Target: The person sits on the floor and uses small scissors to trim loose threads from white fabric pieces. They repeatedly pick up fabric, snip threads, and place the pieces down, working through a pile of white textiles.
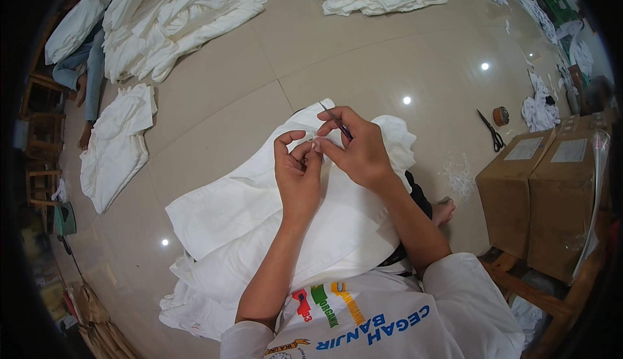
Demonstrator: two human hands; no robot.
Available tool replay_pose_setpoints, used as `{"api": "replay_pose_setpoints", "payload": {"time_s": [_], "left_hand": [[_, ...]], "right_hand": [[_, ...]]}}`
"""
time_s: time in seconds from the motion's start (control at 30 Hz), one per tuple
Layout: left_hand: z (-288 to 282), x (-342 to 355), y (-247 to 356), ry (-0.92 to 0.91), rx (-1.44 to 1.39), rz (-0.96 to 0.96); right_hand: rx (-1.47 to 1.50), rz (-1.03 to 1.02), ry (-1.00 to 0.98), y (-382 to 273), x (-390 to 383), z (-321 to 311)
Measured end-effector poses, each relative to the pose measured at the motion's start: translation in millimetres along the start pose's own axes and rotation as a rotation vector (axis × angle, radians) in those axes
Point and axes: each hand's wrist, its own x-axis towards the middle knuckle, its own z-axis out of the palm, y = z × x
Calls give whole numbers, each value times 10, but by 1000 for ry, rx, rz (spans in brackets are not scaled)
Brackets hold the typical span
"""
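Observation:
White fabric (227, 222) is spread in folds over my lap and the floor in front of me. My left hand (298, 167) is raised over it, thumb and fingertips pinched on a small bit of white fabric or thread, too small to tell which. My right hand (360, 154) holds slim thread snips (333, 117) with a dark handle, their metal tips angled up and left. Its thumb meets the left fingertips at the pinched spot. My bare foot (443, 211) shows at the right edge of the fabric.
Tiled floor (253, 67) holds white cloth piles (182, 15), black scissors (493, 135), a tape roll (500, 115) and thread scraps (457, 174). Cardboard boxes (503, 197) stand on a wooden support at right. Another person's jeans-clad legs (91, 73) show at upper left, near wooden chairs (42, 184).

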Motion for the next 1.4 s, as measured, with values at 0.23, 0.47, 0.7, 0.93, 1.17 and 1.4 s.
{"api": "replay_pose_setpoints", "payload": {"time_s": [0.23,0.47,0.7,0.93,1.17,1.4], "left_hand": [[-59,0,-41,2,27,6],[-78,9,-78,-36,102,71],[10,0,-117,-17,163,192],[-127,24,-98,59,51,10],[-143,86,-97,111,-40,-30],[-143,299,67,22,20,-82]], "right_hand": [[140,65,-40,9,58,-52],[326,112,-13,-10,90,-80],[240,36,-65,-160,36,-72],[449,137,112,-114,-20,-1],[970,548,-284,30,-371,-39],[1213,666,-406,83,-386,104]]}}
